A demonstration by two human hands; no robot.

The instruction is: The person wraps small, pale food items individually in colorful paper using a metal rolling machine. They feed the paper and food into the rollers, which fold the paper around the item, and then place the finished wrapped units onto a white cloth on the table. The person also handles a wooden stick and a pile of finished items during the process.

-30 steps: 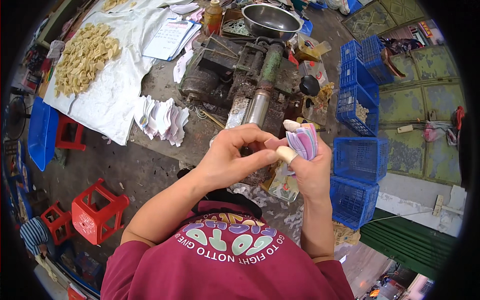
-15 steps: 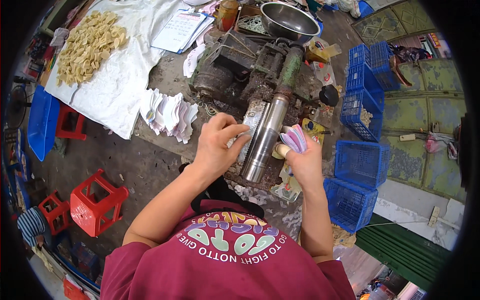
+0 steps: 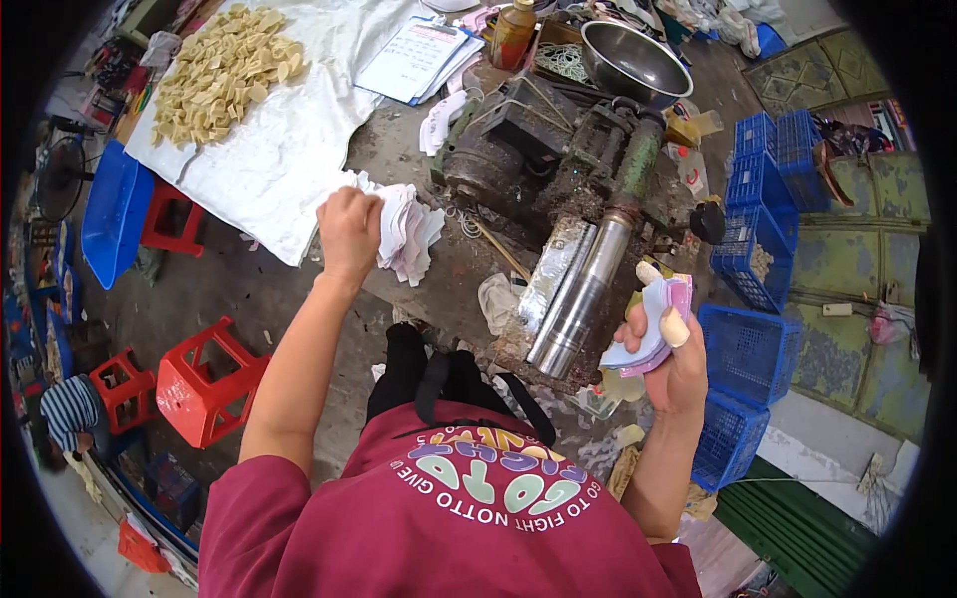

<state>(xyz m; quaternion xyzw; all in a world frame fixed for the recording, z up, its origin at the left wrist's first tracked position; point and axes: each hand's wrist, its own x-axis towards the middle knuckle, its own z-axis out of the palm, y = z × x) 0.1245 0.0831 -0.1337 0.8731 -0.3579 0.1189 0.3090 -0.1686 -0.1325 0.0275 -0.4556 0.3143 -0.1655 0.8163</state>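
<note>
My right hand [image 3: 681,364] grips a small stack of thin cut pieces [image 3: 653,324] in pale blue, pink and purple, just right of the machine. Beige covers sit on its thumb and one fingertip. My left hand [image 3: 349,229], fingers curled, is at the left side of a fanned pile of white and pale pink cut pieces [image 3: 404,234]; its fingertips are partly hidden, and I cannot make out what they hold. Between my hands lies the machine's shiny steel cylinder [image 3: 588,289], with a worn metal plate [image 3: 554,269] along its left side.
Yellowish cut pieces [image 3: 224,75] are heaped on a white sheet [image 3: 299,130]. Behind the machine are a clipboard [image 3: 414,60] and a steel bowl [image 3: 638,60]. Blue crates [image 3: 748,344] stand right, red stools [image 3: 209,384] left. A person in a striped top [image 3: 72,411] is far left.
My left hand has left the cylinder and moved left to the pile of white and pink pieces. My right hand has drawn back from the cylinder, turning its stack. The view has shifted left.
</note>
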